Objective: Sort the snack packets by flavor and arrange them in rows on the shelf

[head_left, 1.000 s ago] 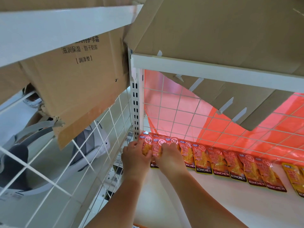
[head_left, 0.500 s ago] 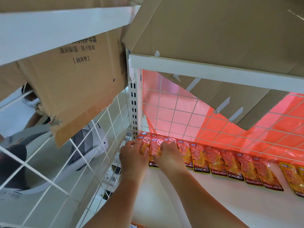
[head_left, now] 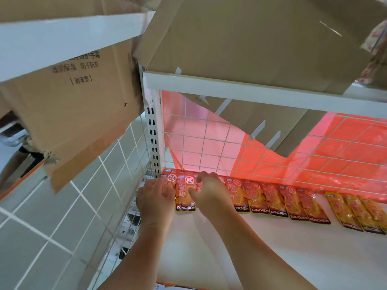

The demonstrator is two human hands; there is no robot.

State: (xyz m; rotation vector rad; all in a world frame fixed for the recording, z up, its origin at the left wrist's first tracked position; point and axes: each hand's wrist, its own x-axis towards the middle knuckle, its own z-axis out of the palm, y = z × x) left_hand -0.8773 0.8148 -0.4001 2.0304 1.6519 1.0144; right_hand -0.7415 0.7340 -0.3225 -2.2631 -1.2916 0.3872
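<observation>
My left hand (head_left: 156, 197) and right hand (head_left: 211, 192) are both at the 9 o'clock end of the white shelf (head_left: 261, 254), in the corner by the slotted upright post (head_left: 154, 135). A row of red packets (head_left: 274, 200) lies flat along the back edge, touching the wire grid (head_left: 247, 147) and overlapping side by side, their KONCHEW bands toward me.

My left fingers (head_left: 165, 185) lie fairly straight on the end packet (head_left: 168, 178), pressing it down. My right fingers (head_left: 206, 176) are curled over the tops of the red packets under that hand, and my thumb touches the right edge of the middle packet (head_left: 185, 195), which shows between my two hands.

Toward 3 o'clock, just after a small gap, the row carries on in yellow packets (head_left: 356, 212). Behind the grid hangs a red plastic sheet (head_left: 345, 147). At 12 o'clock a cardboard sheet (head_left: 251, 38) sags over the upper rail, and at 10 o'clock sits a printed cardboard box (head_left: 73, 105).
</observation>
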